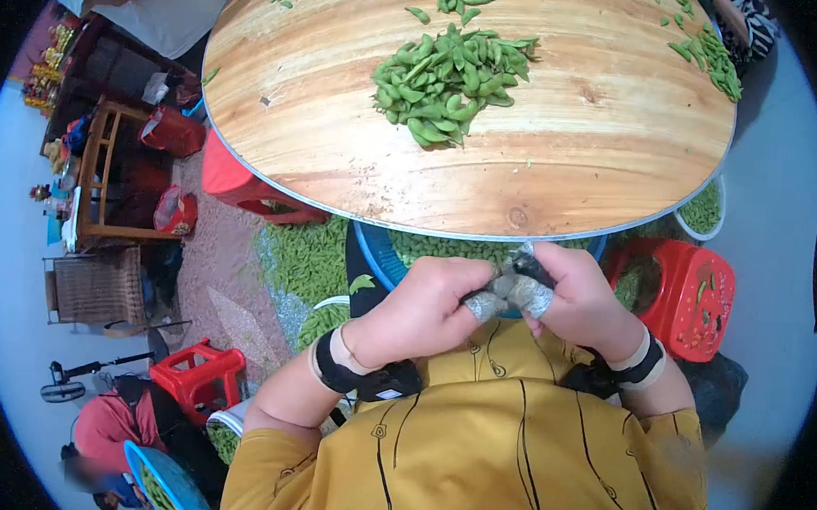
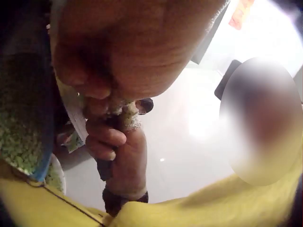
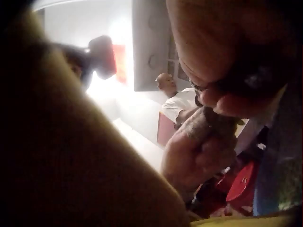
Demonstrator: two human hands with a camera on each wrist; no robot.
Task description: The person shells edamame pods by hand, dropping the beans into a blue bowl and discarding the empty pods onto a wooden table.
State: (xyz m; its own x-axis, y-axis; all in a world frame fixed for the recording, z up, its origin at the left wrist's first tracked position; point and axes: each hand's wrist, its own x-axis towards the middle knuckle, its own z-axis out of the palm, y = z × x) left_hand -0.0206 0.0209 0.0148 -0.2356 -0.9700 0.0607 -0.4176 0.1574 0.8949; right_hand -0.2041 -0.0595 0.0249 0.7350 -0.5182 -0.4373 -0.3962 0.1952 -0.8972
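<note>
In the head view, the left hand and right hand meet at the fingertips above a blue basin holding shelled green beans. Fingers of both hands are curled, and silvery-grey wrapping covers several fingertips. In the left wrist view the left hand fills the top, touching the right hand below. The right wrist view shows the right hand above the left hand. No pod is distinguishable between the fingers; anything small there is hidden.
A pile of green pods lies on the round wooden table, whose near edge is just beyond the hands. Red stools stand at both sides. More pods cover the floor at left. Another person is at the upper left.
</note>
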